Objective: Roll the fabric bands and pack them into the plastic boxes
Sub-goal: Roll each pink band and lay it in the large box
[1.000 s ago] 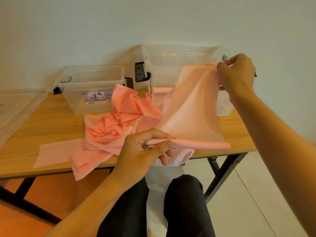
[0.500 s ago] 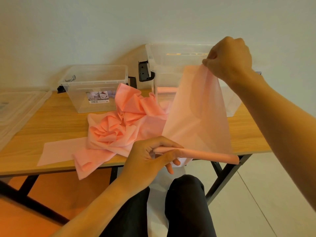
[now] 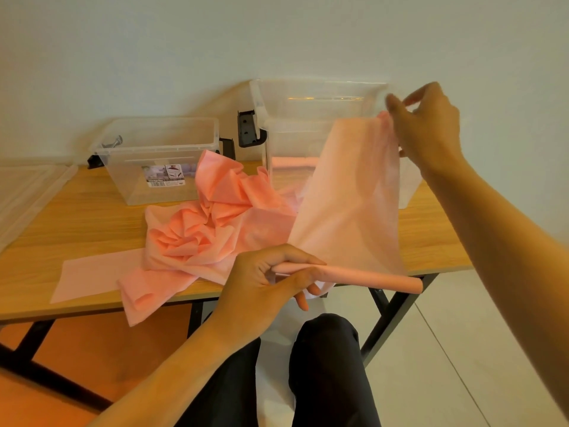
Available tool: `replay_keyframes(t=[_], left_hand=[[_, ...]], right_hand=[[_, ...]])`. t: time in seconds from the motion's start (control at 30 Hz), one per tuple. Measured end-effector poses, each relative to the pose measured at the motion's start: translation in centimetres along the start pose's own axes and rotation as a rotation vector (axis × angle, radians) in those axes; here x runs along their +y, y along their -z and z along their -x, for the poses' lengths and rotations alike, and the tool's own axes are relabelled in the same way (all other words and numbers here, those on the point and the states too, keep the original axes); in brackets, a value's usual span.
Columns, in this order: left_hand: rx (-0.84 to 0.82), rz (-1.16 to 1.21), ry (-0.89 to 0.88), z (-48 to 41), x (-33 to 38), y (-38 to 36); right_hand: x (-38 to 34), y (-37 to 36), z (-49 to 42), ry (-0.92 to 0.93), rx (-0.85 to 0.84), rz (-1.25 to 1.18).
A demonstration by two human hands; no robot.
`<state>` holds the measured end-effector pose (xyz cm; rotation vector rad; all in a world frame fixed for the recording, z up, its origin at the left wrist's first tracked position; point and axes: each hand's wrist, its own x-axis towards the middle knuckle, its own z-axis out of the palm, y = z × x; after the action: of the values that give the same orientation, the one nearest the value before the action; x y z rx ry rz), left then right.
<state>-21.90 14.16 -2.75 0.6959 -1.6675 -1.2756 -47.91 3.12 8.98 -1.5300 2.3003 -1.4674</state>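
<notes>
On the bench (image 3: pixel 77 223), the smaller plastic box (image 3: pixel 160 155) stands at centre left of the frame, with the larger plastic box (image 3: pixel 308 118) to its right at upper centre. Before both lies a heap of bands (image 3: pixel 215 229), with a flat band (image 3: pixel 92 278) at its lower left. A rolled band (image 3: pixel 292 163) lies in the larger plastic box. The stretched band (image 3: pixel 348 204) runs from the left hand (image 3: pixel 261 285) at lower centre up to the right hand (image 3: pixel 431 124) at upper right.

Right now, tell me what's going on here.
A person is rolling a thin pink fabric band: the left hand grips the rolled end, the right hand pinches the loose end up high. More pink fabric lies crumpled on the wooden table; a pink roll sits in the taller clear plastic box.
</notes>
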Motion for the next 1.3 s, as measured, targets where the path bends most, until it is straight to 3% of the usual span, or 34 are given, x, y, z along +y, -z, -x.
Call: replay_keyframes(t=[0.13,0.37,0.53,0.7,0.8,0.9,1.1,1.3], left_hand=[[-0.037,-0.020,0.011,0.3,-0.2,-0.6],[-0.029,-0.022,0.005,0.4,-0.3,-0.5],[0.000,-0.017,-0.014,0.1,-0.5,-0.4],[-0.024,-0.004,-0.008,0.2,-0.5,-0.6],[-0.004,0.038,-0.002,0.3,-0.3,-0.9],[0.030,0.081,-0.020,0.3,-0.3,-0.8],[0.011,0.100,-0.011,0.4,-0.9,-1.4],[-0.022,0.062,0.005,0.6,-1.7,-1.6]], right_hand=[[-0.3,-0.1,0.1,0.113,-0.041,0.110],[-0.3,1.1,-2.0,-0.267,-0.042,-0.169],[1.6,1.0,-2.2,-0.200,0.059,0.024],[3.0,1.1,-1.2,-0.252,0.027,-0.216],[3.2,2.2,2.3,-0.154,0.009,-0.127],[3.8,3.6,9.9,-0.100,0.008,-0.229],[5.9,4.7,23.2,-0.323,-0.150,-0.552],[5.9,4.8,25.9,-0.455,-0.293,-0.841]])
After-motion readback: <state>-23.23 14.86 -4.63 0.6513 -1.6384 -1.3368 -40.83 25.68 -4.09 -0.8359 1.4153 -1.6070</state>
